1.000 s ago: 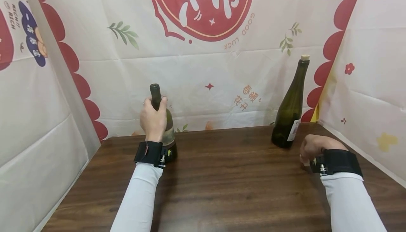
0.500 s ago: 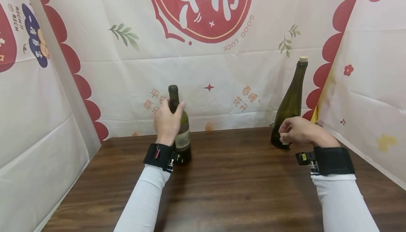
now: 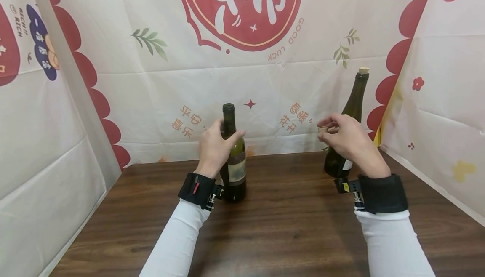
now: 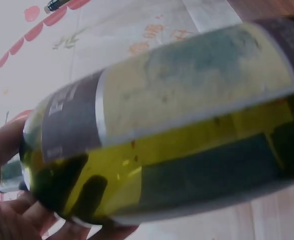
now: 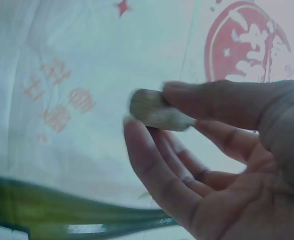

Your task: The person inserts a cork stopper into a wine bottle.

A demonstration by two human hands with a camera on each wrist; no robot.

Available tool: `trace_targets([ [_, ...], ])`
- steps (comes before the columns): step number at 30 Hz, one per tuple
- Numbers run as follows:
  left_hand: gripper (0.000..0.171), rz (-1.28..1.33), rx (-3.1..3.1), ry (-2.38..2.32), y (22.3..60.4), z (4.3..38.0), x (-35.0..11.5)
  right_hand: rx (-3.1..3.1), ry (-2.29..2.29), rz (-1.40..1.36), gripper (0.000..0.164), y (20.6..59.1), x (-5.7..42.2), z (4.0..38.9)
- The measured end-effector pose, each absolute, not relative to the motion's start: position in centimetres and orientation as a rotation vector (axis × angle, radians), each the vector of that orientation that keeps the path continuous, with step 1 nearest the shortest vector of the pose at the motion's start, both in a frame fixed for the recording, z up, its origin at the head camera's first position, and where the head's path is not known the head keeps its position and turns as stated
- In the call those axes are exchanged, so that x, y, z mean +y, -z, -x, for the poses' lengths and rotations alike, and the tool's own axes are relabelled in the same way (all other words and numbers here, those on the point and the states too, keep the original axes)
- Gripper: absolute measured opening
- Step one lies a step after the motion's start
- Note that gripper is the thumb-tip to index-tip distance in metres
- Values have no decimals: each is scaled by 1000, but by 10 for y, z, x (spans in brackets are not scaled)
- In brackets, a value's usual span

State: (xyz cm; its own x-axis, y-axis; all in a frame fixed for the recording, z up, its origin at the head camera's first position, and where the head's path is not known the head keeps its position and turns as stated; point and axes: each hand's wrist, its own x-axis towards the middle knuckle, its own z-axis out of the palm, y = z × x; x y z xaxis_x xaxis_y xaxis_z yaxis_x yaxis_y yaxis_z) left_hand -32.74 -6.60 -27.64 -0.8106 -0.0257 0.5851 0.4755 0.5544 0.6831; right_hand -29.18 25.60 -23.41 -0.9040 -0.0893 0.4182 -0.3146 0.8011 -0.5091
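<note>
My left hand [image 3: 217,147] grips a green wine bottle [image 3: 235,171] around its shoulder and lower neck; its mouth has no cork in it. In the left wrist view the labelled body of this wine bottle [image 4: 197,85] fills most of the picture, with the thumb and fingers around the shoulder. My right hand [image 3: 350,142] pinches a cork [image 5: 159,110] between thumb and fingers, clearest in the right wrist view. Behind that hand stands a second, darker green bottle [image 3: 354,96] with a cork [image 3: 363,70] in its mouth, partly hidden by the hand.
A brown wood-grain table [image 3: 280,226] lies beneath both bottles. Printed white cloth [image 3: 265,83] forms a wall at the back and on both sides. The second bottle stands near the back right corner of the table.
My left hand has brought the wine bottle rightward. My right hand has risen from near the table and moved left, past the front of the second bottle, and the cork now shows in it.
</note>
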Motion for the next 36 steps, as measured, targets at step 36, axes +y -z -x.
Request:
trace_targets([
  [36,45,1016,-2434,1358,257,309,-47,-1498,-1337,-682,20,214,141,267],
])
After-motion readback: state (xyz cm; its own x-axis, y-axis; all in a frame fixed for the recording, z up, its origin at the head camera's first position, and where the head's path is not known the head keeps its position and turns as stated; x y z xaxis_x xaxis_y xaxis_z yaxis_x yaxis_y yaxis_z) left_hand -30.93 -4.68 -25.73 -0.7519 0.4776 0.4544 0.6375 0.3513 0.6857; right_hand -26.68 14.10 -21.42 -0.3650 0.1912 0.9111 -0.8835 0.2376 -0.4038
